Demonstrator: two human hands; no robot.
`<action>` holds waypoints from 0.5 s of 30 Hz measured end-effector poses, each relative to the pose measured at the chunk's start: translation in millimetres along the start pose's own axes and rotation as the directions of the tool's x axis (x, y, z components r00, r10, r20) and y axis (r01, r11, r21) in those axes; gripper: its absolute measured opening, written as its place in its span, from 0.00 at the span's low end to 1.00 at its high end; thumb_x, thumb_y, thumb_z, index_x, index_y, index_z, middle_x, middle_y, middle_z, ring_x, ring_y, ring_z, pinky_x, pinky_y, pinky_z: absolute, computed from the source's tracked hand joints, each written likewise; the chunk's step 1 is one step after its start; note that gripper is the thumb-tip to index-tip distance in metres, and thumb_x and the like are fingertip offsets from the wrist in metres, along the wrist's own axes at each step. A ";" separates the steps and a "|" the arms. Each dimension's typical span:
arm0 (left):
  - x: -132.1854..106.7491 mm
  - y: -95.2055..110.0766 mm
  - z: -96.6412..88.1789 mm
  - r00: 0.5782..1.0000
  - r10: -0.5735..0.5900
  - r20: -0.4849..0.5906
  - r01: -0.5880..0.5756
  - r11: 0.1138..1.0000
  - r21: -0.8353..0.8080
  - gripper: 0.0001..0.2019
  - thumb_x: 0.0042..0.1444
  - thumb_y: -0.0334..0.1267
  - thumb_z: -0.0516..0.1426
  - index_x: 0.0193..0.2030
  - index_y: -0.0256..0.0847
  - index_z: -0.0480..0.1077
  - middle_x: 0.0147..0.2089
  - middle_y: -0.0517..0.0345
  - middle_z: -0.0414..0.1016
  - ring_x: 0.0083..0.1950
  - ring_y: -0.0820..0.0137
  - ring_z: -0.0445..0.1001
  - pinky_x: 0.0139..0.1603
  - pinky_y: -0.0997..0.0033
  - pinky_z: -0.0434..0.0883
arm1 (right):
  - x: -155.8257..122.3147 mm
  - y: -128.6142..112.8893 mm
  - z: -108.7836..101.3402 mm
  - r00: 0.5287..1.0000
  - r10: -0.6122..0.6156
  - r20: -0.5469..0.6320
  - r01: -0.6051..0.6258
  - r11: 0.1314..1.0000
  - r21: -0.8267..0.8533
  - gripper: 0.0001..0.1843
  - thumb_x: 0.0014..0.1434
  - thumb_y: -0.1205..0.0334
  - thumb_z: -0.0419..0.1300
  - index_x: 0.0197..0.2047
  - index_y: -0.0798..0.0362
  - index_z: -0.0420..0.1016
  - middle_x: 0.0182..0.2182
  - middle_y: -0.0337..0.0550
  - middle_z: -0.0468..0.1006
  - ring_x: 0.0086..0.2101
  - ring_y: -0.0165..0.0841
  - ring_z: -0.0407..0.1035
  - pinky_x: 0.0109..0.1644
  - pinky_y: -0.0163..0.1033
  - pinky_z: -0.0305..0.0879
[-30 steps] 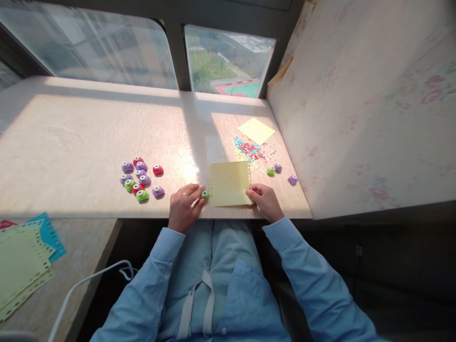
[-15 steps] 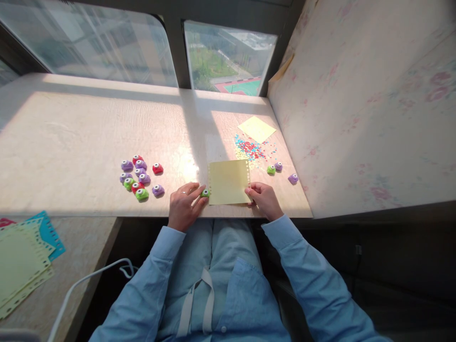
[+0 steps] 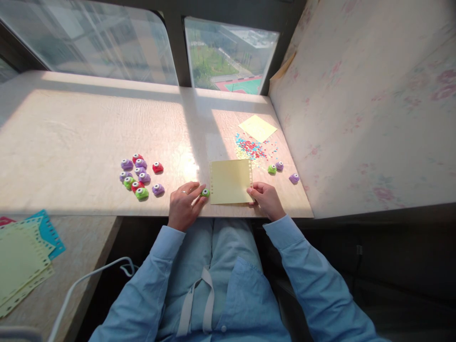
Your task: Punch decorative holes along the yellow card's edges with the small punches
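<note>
A pale yellow paper sheet (image 3: pixel 231 181) with small holes along its left and right edges lies near the front edge of the table (image 3: pixel 89 137). My right hand (image 3: pixel 266 199) pinches the sheet's lower right corner. My left hand (image 3: pixel 184 205) presses a small green punch (image 3: pixel 204 193) against the sheet's lower left edge, fingers closed on it.
A cluster of several purple, red and green punches (image 3: pixel 139 174) sits left of my hands. A green punch (image 3: pixel 272 169) and two purple ones lie at the right, by coloured paper confetti (image 3: pixel 252 148) and another yellow sheet (image 3: pixel 257 128). Punched sheets (image 3: pixel 21 259) are stacked lower left.
The sheet has shifted slightly between my hands; both hands keep their grips. The view moved a little.
</note>
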State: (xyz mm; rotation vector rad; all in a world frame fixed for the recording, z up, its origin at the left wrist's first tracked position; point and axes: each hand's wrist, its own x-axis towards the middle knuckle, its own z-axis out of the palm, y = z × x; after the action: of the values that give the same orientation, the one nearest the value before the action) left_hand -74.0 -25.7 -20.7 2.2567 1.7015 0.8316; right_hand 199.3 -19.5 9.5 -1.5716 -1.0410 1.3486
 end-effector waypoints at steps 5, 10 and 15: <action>0.0 0.1 -0.2 1.000 -0.001 0.007 0.001 1.000 0.007 0.17 0.65 0.47 0.54 0.56 0.50 0.77 0.58 0.52 0.77 0.61 0.56 0.72 0.60 0.51 0.67 | -0.6 -2.3 1.7 1.000 -0.003 -0.002 0.003 1.000 0.001 0.18 0.43 0.48 0.68 0.32 0.53 0.77 0.25 0.38 0.75 0.26 0.31 0.68 0.24 0.36 0.74; 0.3 0.6 -1.0 1.000 0.003 0.006 -0.003 1.000 0.002 0.17 0.65 0.49 0.54 0.55 0.49 0.77 0.58 0.51 0.77 0.61 0.57 0.72 0.60 0.53 0.67 | 0.1 -3.9 4.9 1.000 -0.009 -0.003 0.009 1.000 -0.004 0.17 0.43 0.49 0.68 0.31 0.54 0.77 0.23 0.37 0.73 0.23 0.28 0.65 0.22 0.34 0.72; 0.3 3.5 -1.6 1.000 -0.002 -0.016 0.002 1.000 0.013 0.18 0.65 0.49 0.54 0.54 0.47 0.77 0.57 0.50 0.78 0.60 0.56 0.73 0.58 0.52 0.67 | -0.5 -5.4 6.0 1.000 0.001 0.004 -0.001 1.000 -0.013 0.17 0.44 0.48 0.68 0.30 0.53 0.77 0.24 0.38 0.75 0.23 0.29 0.66 0.22 0.34 0.72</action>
State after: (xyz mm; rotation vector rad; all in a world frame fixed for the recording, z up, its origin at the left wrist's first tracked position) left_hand -71.9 -26.9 -17.7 2.2621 1.7208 0.8425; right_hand 192.9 -17.8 14.1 -1.5803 -1.0537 1.3489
